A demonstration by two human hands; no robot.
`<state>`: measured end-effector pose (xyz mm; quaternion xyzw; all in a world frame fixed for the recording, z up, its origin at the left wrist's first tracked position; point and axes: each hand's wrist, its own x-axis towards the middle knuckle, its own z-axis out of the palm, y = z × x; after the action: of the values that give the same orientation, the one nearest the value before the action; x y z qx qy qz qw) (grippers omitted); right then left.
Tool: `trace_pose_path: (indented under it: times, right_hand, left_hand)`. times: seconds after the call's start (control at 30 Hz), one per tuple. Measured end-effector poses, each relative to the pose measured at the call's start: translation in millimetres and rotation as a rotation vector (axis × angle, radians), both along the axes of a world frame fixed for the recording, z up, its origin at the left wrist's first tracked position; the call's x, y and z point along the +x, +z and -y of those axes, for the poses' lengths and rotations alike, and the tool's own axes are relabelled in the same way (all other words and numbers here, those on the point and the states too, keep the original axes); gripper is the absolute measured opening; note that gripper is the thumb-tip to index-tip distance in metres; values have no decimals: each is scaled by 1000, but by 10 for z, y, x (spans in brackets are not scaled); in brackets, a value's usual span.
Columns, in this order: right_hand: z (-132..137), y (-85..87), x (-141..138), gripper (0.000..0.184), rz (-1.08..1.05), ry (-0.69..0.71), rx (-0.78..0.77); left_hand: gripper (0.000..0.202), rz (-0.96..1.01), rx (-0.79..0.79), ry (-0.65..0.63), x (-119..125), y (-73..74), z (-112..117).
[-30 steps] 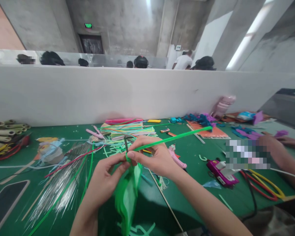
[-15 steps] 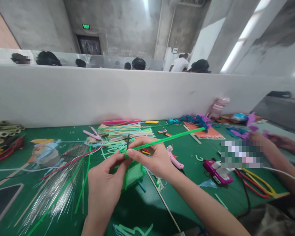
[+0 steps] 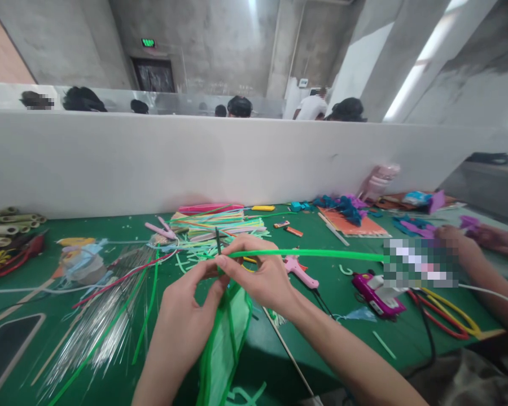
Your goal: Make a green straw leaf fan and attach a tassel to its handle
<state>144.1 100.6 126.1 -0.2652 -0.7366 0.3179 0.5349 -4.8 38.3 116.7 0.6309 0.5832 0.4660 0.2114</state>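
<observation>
My left hand [image 3: 186, 316] is closed in a pinch at the top of a green leaf-shaped piece [image 3: 229, 338], which hangs below with a darker line down its middle and fuzzy edges. A thin dark stem [image 3: 218, 239] pokes up above the pinching fingertips. Thumb and fingers of my right hand [image 3: 260, 279] are closed on a bright green pipe cleaner [image 3: 317, 254] at the same spot. Its long free end stretches right, nearly level, until a blurred patch covers it. Both hands touch or almost touch; the exact joint is hidden by fingers.
Behind are bundled pipe cleaners [image 3: 220, 223]. Clear thin strands [image 3: 105, 321] and a phone [image 3: 11, 355] lie left. To the right are a pink glue gun [image 3: 301, 273], a magenta power strip [image 3: 379, 296] and a co-worker's hands [image 3: 452, 239] with purple pieces.
The pipe cleaner's free end has swung down from an upward slant to nearly level. The leaf-shaped piece has turned and now hangs lower, showing more of its length.
</observation>
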Motion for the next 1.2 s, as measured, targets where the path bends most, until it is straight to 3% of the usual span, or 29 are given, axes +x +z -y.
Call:
trace_pose_path:
  times: [0.1, 0.3, 0.47, 0.6, 0.67, 0.93, 1.1, 1.2]
  right_hand:
    - [29, 17, -16, 11, 7, -10, 47]
    - [26, 32, 24, 10, -36, 122, -104]
    - [-6, 25, 65, 9, -104, 244, -248]
    - [14, 37, 73, 9, -49, 206, -218]
    - [22, 32, 70, 9, -13, 162, -177]
    - [16, 47, 56, 9, 72, 12, -135]
    - [-1, 111, 77, 11, 35, 89, -201]
    - [-23, 146, 101, 16, -10, 182, -292]
  left_hand:
    - [19, 24, 3, 158, 75, -4, 26]
    - [25, 154, -52, 172, 79, -21, 30]
    - [22, 216, -37, 3, -19, -16, 5]
    - [25, 160, -27, -197, -90, -5, -11]
    - [27, 103, -22, -222, -92, -10, -18]
    - [20, 16, 60, 208, 94, -17, 4]
    - [21, -11, 71, 245, 101, 21, 31]
    - [16, 20, 80, 154, 34, 19, 13]
